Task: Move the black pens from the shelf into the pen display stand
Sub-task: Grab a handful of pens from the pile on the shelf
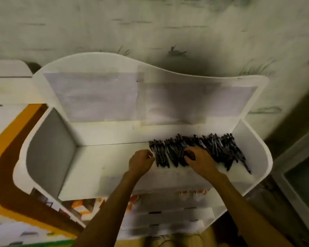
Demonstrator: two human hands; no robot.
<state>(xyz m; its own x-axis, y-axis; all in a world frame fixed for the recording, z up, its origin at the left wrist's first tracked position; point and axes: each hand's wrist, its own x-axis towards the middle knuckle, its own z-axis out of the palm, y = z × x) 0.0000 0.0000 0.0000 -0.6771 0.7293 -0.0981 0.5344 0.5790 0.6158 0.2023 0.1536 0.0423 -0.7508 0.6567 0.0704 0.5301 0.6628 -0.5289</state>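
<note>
Reaching over lower tiers of blurred orange-and-white packets, two bare forearms enter a white display stand; black pens lie heaped in the right half of its top tray; the right hand rests on the heap, fingers curled among pens; the left hand, loosely closed, touches the heap's left edge, its contents unclear; the tray's left half lies bare beside its side wall; patterned wallpaper rises behind.
</note>
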